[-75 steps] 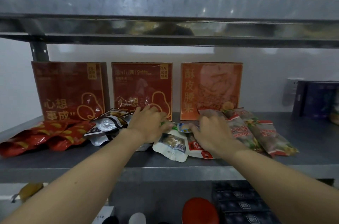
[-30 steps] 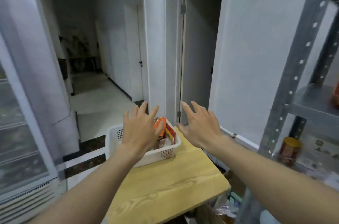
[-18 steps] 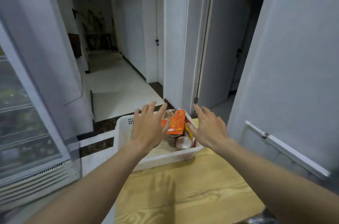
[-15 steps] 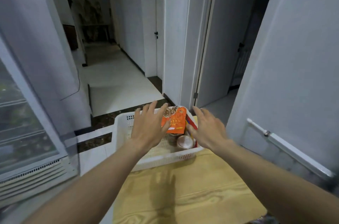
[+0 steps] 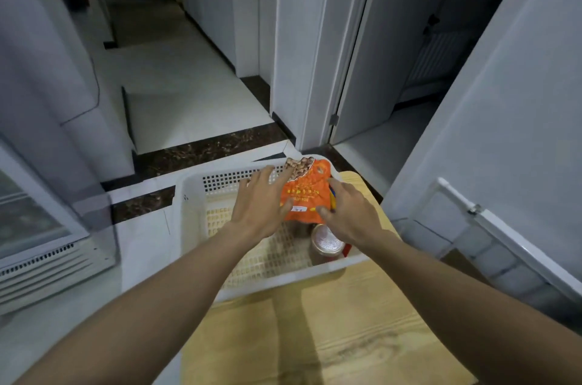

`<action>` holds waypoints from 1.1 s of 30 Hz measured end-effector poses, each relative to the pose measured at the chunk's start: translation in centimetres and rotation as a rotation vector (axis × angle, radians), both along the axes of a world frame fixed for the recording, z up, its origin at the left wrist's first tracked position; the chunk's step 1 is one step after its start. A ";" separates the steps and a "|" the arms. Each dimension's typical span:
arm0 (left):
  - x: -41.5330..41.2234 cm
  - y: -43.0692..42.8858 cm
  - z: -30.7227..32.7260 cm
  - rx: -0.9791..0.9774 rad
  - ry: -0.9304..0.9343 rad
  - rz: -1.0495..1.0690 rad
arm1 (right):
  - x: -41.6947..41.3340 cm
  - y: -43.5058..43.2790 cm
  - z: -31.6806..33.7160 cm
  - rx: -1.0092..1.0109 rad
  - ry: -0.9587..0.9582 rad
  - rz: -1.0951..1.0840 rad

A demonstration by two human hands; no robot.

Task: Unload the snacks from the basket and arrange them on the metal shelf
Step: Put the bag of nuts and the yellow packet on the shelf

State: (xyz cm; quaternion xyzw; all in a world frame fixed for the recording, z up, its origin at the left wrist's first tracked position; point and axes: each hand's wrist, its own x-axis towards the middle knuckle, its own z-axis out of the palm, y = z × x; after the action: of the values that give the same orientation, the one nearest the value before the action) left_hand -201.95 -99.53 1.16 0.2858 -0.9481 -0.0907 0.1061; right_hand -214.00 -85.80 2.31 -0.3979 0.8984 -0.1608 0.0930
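A white plastic basket (image 5: 192,195) sits at the far end of a light wooden table (image 5: 362,340). An orange snack bag (image 5: 305,195) printed with nuts stands upright at the basket's back right. My left hand (image 5: 261,205) presses on the bag's left side with its thumb at the lower edge. My right hand (image 5: 348,214) pinches the bag's right side, its thumb on the bottom corner. Below the bag a small jar with a clear lid (image 5: 327,246) lies in the basket, with a red packet (image 5: 347,250) beside it. The metal shelf is out of view.
A white wall with a rail (image 5: 491,221) runs close along the table's right side. A glass-fronted cooler with a vent grille (image 5: 47,258) stands at the left. Past the basket are a tiled floor and an open doorway (image 5: 393,69).
I turned from the metal shelf to the basket on the table. Both hands came down from open in the air and closed in on the orange snack bag.
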 end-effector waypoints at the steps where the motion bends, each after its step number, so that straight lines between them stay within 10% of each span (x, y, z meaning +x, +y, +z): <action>1: -0.5 -0.4 -0.5 0.023 -0.010 0.009 | -0.6 -0.6 -0.6 0.009 -0.018 0.006; 9: -5.0 -2.7 -6.0 0.560 -0.017 0.289 | -6.1 -4.2 -5.2 0.022 -0.244 -0.068; 16: -6.9 -3.0 -9.4 1.207 0.439 0.672 | -8.8 -5.9 -8.0 -0.019 -0.537 -0.224; 27: -7.0 -2.8 -6.2 1.121 0.795 0.625 | -7.1 -6.0 -7.5 -0.278 -0.877 -0.331; 33: -6.1 -4.8 0.8 0.819 0.644 0.128 | -6.6 -3.7 -3.5 -0.233 -0.727 -0.088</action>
State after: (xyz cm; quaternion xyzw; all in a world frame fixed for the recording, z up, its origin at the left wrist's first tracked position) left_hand -208.08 -104.29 1.94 0.3187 -0.7350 -0.5305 0.2770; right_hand -220.59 -89.45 -1.18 -0.2838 0.7988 -0.3962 0.3526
